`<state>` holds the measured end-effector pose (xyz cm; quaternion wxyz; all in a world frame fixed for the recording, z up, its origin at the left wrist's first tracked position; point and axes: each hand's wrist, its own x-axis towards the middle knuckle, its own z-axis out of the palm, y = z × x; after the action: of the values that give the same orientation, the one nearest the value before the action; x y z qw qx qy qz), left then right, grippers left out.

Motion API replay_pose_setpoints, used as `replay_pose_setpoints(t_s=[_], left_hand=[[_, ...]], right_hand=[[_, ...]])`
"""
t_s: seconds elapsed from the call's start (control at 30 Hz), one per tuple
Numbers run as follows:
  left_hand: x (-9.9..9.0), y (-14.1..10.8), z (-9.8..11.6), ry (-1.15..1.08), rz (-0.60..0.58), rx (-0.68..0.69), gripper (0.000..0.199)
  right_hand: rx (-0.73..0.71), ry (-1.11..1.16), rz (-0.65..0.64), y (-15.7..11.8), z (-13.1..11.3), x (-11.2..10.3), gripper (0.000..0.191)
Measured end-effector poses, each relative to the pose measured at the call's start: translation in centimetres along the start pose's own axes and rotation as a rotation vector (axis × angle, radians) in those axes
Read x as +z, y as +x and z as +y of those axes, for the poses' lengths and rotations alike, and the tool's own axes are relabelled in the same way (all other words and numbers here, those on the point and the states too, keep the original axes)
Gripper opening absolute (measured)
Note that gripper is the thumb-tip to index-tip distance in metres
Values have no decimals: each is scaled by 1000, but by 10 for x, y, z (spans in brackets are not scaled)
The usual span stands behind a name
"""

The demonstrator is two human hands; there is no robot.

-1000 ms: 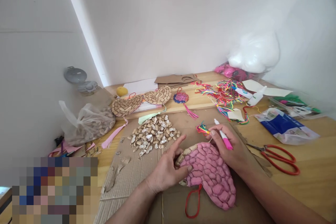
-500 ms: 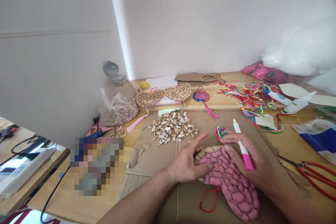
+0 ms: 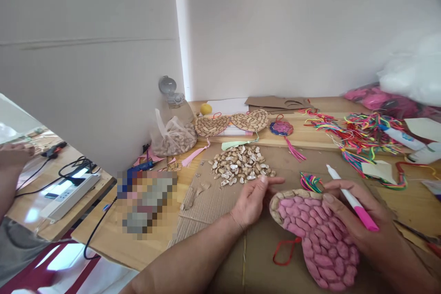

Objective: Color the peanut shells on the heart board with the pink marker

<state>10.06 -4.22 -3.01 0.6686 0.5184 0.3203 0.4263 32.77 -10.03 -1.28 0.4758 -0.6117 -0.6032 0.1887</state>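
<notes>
A curved piece covered in peanut shells (image 3: 320, 234), mostly pink with a bare tan rim at its upper left, has a red cord loop (image 3: 284, 252) below and a multicoloured tassel (image 3: 310, 182) above. My right hand (image 3: 358, 206) grips its upper right edge with the thumb on top. A white marker with a pink end (image 3: 353, 198) is also held in that hand, tip pointing up and left. My left hand (image 3: 253, 200) is just left of the piece, fingers extended and holding nothing, over the cardboard sheet (image 3: 227, 248).
Peanut shells (image 3: 241, 164) are heaped behind my left hand. Farther back lie shell-covered pieces (image 3: 250, 120), a bag of peanuts (image 3: 175, 138), and coloured cords (image 3: 368, 131). A power strip (image 3: 69, 193) is at left, near another person's arm (image 3: 12, 170).
My left hand has come off the pink piece and now sits to its left. The view has shifted left, bringing in another person's arm. My right hand keeps hold of the piece and marker.
</notes>
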Motion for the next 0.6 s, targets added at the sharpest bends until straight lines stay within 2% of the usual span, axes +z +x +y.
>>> replay_pose_setpoints(t_s=[0.1,0.2,0.23,0.37,0.43,0.53,0.6], left_hand=[[-3,7,-1,-4,168,-47,58],[-7,7,0,144,240,-52,51],[-7,6,1,181,243,-19,50],[-9,0,2,228,191,67,71],[-9,-1,2,240,180,111,65],[-8,0,2,165,163,140,43],[-7,0,1,102,100,107,49]], right_hand=[[13,118,52,2,3,0,16],[39,88,93,3,7,-1,18],[63,85,116,3,8,-1,18],[116,183,141,5,10,0,18],[136,223,165,6,12,1,19],[147,266,215,7,13,4,21],[151,287,250,7,14,4,23]])
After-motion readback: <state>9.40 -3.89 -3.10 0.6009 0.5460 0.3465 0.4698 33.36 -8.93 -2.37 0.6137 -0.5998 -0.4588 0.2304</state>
